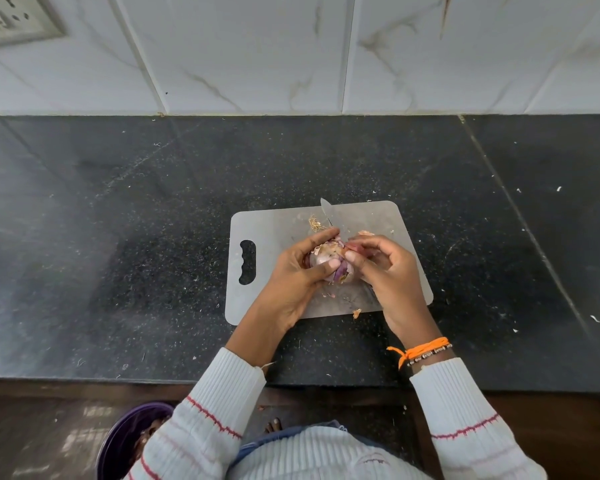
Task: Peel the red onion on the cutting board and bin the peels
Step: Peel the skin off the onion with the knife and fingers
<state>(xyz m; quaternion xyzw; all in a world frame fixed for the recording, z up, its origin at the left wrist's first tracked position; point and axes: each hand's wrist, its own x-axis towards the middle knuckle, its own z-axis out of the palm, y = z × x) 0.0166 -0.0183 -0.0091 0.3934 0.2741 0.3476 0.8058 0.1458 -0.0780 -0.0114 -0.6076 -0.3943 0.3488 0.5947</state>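
over the cutting board (281, 223), red onion (329, 263) half-peeled, papery skin loose

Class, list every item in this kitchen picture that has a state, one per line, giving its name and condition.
Red onion: partly peeled, held above board.
Left hand: grips the onion.
Right hand: pinches a peel.
Grey plastic cutting board: flat, littered with peel scraps.
Steel knife: lying on board.
Purple bin: open, on the floor.

Wall socket (13, 20) on marble-look tiles (257, 53) — black speckled counter (118, 237) below.
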